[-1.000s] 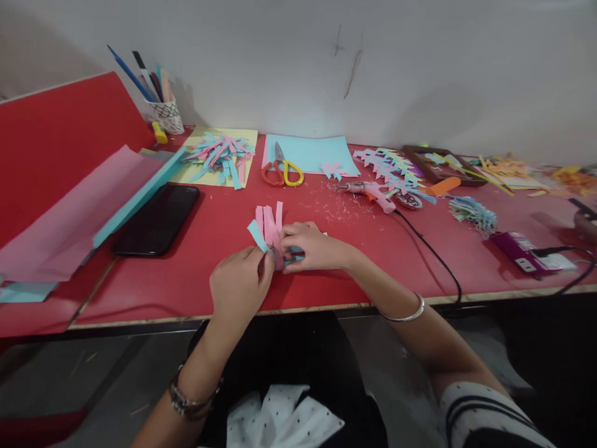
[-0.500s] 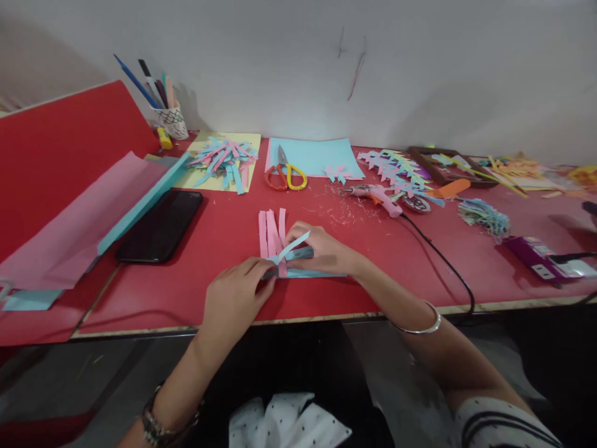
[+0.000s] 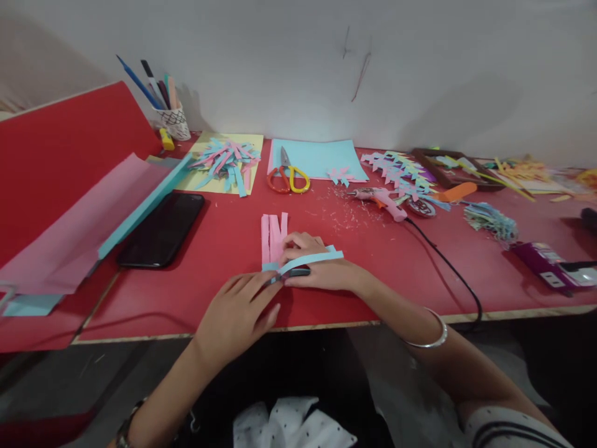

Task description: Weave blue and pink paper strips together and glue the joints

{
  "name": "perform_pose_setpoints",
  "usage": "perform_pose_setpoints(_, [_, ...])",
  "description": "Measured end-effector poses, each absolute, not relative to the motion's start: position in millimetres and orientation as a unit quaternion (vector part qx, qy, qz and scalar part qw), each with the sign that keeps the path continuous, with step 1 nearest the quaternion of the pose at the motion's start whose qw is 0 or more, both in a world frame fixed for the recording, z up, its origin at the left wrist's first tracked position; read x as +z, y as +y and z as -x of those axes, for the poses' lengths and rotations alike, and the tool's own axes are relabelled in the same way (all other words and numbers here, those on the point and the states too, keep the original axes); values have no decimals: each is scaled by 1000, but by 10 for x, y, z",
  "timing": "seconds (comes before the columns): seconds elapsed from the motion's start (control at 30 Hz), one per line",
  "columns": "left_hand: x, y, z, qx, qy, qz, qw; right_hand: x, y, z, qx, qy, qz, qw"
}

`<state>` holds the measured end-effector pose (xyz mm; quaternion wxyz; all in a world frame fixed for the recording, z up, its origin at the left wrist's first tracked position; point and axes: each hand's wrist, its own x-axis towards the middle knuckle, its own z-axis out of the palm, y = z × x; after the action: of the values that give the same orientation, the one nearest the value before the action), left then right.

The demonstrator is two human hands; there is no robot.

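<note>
Several pink paper strips (image 3: 272, 230) lie upright in the view, partly under my right hand (image 3: 310, 264). Its fingers are curled over their lower part, and a dark narrow tool (image 3: 298, 272), whose kind I cannot make out, shows at its thumb. A light blue paper strip (image 3: 310, 258) slants up and right across the back of this hand. My left hand (image 3: 237, 311) rests at the lower end of the strips, fingers stretched out onto the paper and thumb apart. What lies beneath its fingertips is mostly hidden.
A black phone (image 3: 161, 230) lies left beside folded pink paper (image 3: 88, 224). Behind are scissors (image 3: 295, 179), blue sheets (image 3: 321, 155) and a pile of cut strips (image 3: 228, 158). A pink glue gun (image 3: 385, 200) trails its cord rightward past a purple power socket (image 3: 548, 264).
The loose blue strip, earlier sticking up between my hands, now lies across my right hand. My left thumb has moved away from its fingers. The right hand has flattened lower over the paper.
</note>
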<state>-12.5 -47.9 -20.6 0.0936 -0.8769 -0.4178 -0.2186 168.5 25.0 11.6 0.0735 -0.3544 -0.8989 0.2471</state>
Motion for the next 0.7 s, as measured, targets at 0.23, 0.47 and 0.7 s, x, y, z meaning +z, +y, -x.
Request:
perform_pose_setpoints(0.23, [-155, -464, 145, -170, -401, 895, 96, 98, 376, -1767, 274, -896, 331, 109])
perform_pose_setpoints(0.47, [-166, -460, 150, -189, -414, 889, 49, 154, 659, -1753, 153, -942, 297, 41])
perform_pose_setpoints(0.7, [-160, -460, 142, -206, -420, 884, 17, 230, 582, -1629, 110, -948, 299, 6])
